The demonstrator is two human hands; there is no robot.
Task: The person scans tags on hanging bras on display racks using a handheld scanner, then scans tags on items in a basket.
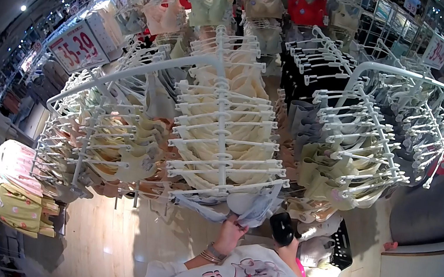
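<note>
Pale blue-grey bra (pixel 245 204) is located at the near end of the middle rail (pixel 222 144), in front of the row of cream bras (pixel 220 165) on white hangers (pixel 256 182). Its lower edge is pinched by the left hand (pixel 227 238); grip is together, fingertips closed on the fabric. Bracelets (pixel 212 252) are worn on that wrist. Black handheld device (pixel 281 228) is gripped in the right hand (pixel 289 251), upright-ish, just beside the bra. Whether any button is pressed cannot be told; whether a tag is pinched along with the fabric cannot be told either.

Handling, as judged: the edge is best held lightly and drawn only slightly toward the body, so the straps are not dragged off the hanger. The cups are better left uncrushed. The device is best kept steady and angled clear of the hanger ends, since these are packed close and could be snagged. Wrist is best kept low, so the bracelets are not caught on lace or hooks. Black basket (pixel 342 249) is seen on the right, near the device hand; elbow room is needed there.
</note>
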